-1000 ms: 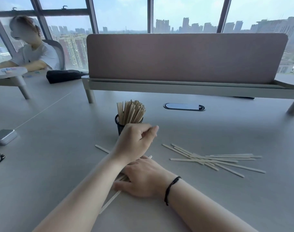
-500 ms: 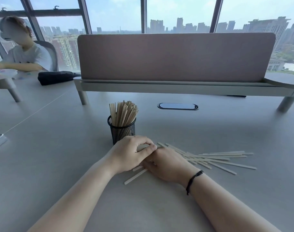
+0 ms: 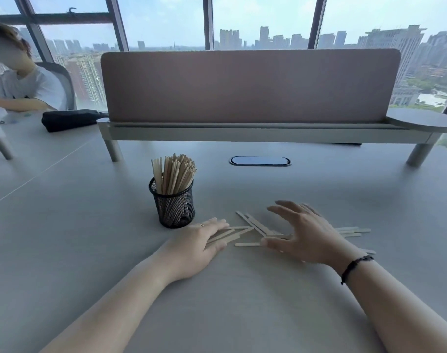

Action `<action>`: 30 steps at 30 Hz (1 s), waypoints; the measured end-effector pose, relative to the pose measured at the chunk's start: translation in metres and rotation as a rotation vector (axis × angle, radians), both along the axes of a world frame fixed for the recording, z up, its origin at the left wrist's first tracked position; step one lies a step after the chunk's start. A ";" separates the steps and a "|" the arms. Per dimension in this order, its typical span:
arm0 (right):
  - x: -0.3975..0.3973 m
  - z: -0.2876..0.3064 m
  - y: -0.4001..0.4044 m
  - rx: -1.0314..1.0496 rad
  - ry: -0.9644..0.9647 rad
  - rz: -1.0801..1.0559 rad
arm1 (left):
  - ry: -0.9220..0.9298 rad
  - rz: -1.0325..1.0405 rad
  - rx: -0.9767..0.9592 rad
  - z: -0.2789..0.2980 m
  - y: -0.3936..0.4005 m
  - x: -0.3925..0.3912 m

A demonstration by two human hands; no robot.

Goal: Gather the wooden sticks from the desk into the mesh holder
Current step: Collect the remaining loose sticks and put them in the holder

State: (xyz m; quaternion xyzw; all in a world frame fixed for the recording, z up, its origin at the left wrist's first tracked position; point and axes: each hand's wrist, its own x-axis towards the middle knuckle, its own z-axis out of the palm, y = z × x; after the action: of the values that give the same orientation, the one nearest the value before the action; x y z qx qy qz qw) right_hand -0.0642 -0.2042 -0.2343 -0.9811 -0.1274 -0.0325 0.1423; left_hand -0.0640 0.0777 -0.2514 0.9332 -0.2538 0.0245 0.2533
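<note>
If I rake carelessly, the thin wooden sticks (image 3: 253,229) could skid apart — they lie flat and crisscrossed on the desk (image 3: 90,250), just right of the mesh holder (image 3: 172,203). My left hand (image 3: 199,244) presses some flat; my right hand (image 3: 304,235) hovers spread, holding nothing.

Far pink divider panel (image 3: 250,85) on grey shelf (image 3: 242,133), oval cable port (image 3: 259,161), black pouch (image 3: 69,119) far left beside seated person (image 3: 26,85).

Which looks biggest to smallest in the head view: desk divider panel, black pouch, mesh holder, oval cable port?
1. Divider panel, by far.
2. Black pouch and mesh holder: look alike in area; the holder is nearer, so unranked.
3. Oval cable port, smallest.
</note>
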 end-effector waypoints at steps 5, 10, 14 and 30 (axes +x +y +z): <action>0.002 -0.009 -0.009 0.033 0.100 0.023 | -0.048 0.010 -0.136 0.003 -0.010 0.001; 0.009 -0.009 -0.002 0.082 0.049 0.067 | -0.066 -0.015 -0.207 -0.006 -0.011 0.001; 0.010 -0.010 0.003 0.053 0.074 0.118 | -0.111 -0.070 -0.254 -0.009 -0.021 0.002; 0.006 -0.005 0.017 0.120 0.015 0.105 | -0.212 -0.138 -0.332 -0.007 -0.042 0.008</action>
State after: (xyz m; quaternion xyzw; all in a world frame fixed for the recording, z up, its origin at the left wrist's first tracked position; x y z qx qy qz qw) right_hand -0.0587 -0.1877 -0.2394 -0.9630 -0.1755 -0.0250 0.2032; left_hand -0.0563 0.0359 -0.2584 0.8514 -0.3346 0.1466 0.3764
